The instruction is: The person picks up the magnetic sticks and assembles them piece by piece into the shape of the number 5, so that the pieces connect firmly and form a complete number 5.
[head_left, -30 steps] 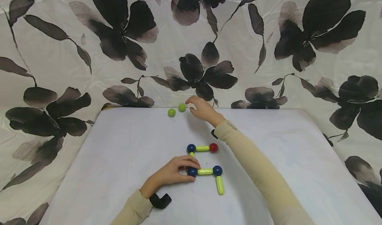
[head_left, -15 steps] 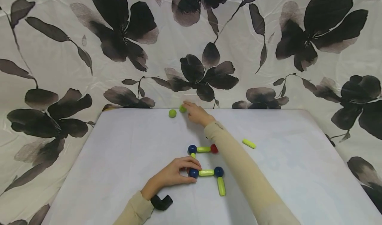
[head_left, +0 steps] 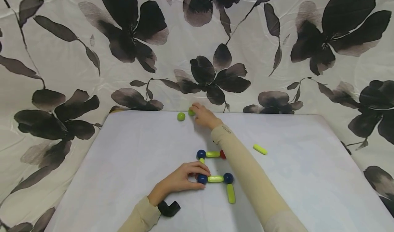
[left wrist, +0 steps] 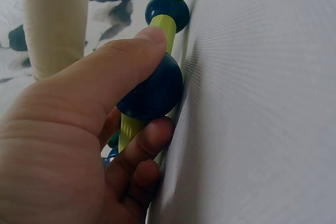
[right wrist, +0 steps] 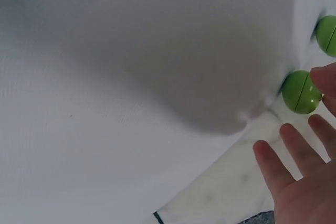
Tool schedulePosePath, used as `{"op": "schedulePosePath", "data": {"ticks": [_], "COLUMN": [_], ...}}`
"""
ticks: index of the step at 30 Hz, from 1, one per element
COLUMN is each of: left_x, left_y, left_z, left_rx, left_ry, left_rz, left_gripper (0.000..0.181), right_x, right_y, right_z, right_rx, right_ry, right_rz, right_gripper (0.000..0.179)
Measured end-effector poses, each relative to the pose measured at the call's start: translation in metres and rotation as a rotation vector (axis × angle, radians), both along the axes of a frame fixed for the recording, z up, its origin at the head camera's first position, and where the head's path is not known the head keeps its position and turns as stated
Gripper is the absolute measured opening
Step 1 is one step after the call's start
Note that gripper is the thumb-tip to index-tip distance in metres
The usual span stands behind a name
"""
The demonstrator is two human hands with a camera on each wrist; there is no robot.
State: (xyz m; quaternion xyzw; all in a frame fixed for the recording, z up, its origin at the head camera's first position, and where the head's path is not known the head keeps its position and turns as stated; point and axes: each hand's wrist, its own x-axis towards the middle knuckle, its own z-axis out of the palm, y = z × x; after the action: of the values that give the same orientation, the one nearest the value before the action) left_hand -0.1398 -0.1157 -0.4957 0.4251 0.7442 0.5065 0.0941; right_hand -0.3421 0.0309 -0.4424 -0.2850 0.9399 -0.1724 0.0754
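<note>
Right grip [head_left: 204,117] has advanced to the farther glossy green ball [right wrist: 300,93] on the white desk [head_left: 132,146]; whether it pinches, I cannot tell. Left grip [head_left: 181,178] holds a glossy dark-blue ball [left wrist: 153,94].

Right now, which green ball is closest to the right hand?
In the head view, the right green ball: the right hand partly covers it, while the left green ball sits apart.

Black flowers [head_left: 232,83] behind a white table [head_left: 138,139]
We see a pale, lightly creased cloth [head_left: 178,47] printed with those large blooms and grey-mauve leaves [head_left: 56,28]; it shows beyond the table's far edge and along its left and right sides. At the far left corner we make out a thin yellowish strip [head_left: 116,111], too small to tell more.
</note>
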Motion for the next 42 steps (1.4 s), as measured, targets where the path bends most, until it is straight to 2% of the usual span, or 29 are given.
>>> {"op": "schedulePosePath", "data": {"ticks": [5, 8, 11, 18, 23, 28, 32, 42], "left_x": [0.007, 0.008, 0.009, 0.009, 0.010, 0.009, 0.008, 0.007], "left_y": [0.003, 0.003, 0.004, 0.004, 0.004, 0.003, 0.002, 0.003], "left_z": [0.020, 0.026, 0.026, 0.025, 0.026, 0.026, 0.024, 0.023], "left_rx": [0.022, 0.032, 0.037, 0.028, 0.015, 0.000, -0.009, -0.033], "left_ry": [-0.004, 0.005, 0.015, 0.009, -0.006, -0.029, -0.031, -0.020], "left_rz": [-0.020, -0.027, -0.029, -0.023, -0.011, 0.001, 0.007, 0.025], "left_gripper": [0.031, 0.031, 0.031, 0.031, 0.031, 0.031, 0.031, 0.032], "right_x": [0.002, 0.003, 0.006, 0.008, 0.007, 0.010, 0.019, 0.049], "right_y": [-0.002, -0.004, -0.004, 0.002, 0.009, 0.018, 0.028, 0.063], "right_z": [0.002, 0.002, 0.001, -0.002, 0.002, 0.013, 0.024, 0.057], "right_rx": [0.003, -0.020, -0.035, -0.049, -0.075, -0.161, -0.231, -0.434], "right_ry": [-0.019, 0.004, 0.012, -0.040, -0.037, -0.001, 0.021, 0.023], "right_rz": [0.018, 0.021, 0.022, -0.003, -0.004, 0.044, 0.081, 0.032], "right_gripper": [0.051, 0.045, 0.040, 0.037, 0.035, 0.033, 0.032, 0.037]}}
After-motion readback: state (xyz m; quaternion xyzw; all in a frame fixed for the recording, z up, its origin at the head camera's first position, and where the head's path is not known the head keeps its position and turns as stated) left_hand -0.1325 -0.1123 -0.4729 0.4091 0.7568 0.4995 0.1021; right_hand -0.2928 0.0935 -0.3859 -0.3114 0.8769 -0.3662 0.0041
